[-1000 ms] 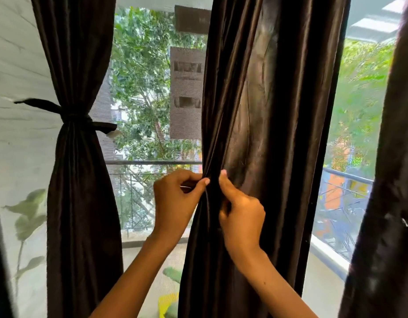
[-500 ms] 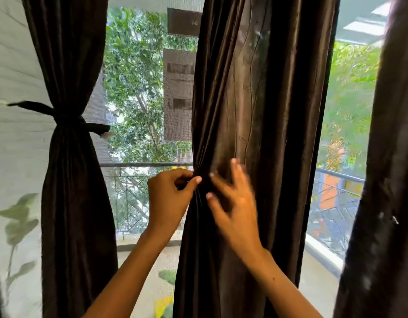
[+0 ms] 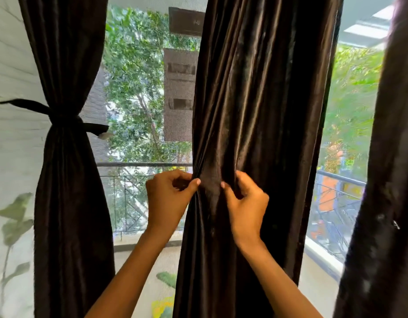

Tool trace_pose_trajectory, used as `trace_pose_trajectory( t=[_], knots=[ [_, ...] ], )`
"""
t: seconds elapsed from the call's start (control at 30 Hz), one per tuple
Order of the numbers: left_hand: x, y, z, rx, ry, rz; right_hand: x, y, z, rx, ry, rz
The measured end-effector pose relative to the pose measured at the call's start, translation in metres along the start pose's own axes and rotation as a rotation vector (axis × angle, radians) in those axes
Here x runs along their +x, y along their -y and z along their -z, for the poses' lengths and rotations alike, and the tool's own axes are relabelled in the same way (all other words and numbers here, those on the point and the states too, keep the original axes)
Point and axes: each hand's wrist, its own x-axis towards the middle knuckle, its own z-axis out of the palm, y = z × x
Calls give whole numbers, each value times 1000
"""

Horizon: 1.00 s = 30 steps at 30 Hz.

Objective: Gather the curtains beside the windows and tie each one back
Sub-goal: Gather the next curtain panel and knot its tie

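middle curtain (image 3: pixel 255 111) hangs loose between two window panes, dark brown, folds bunching at rail height; left hand (image 3: pixel 168 200) pinches its left edge, thumb against curled fingers; right hand (image 3: pixel 246 203) just beside, fingers curled into a fold of the same cloth; left curtain (image 3: pixel 67 203) already cinched by a dark tie-back (image 3: pixel 60 115); third curtain (image 3: pixel 386 180) at right edge, loose

Middle curtain (image 3: pixel 262 111) glossy dark brown; tieback (image 3: pixel 37 107) black; wall (image 3: pixel 12 145) white, green leaf motif.
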Motion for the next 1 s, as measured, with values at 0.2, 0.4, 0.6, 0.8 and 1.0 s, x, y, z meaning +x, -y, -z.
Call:
trace_pose_trajectory(
  t=[0.2, 0.4, 0.6, 0.8, 1.0],
  knots=[
    [-9, -1, -4, 65, -30, -116, -29, 6, -1, -320, 143, 202],
    [-12, -6, -3, -9, -2, -101, -30, 13, 3, -276, 372, 216],
    [-7, -5, -1, 86, -20, -131, -24, 22, 13, -249, 511, 189],
    [-9, -6, 2, 45, 26, -153, -25, 32, 15, -280, 559, 175],
    [-5, -2, 4, 48, 7, -129, -24, 35, 12, -321, 643, 200]
  ],
)
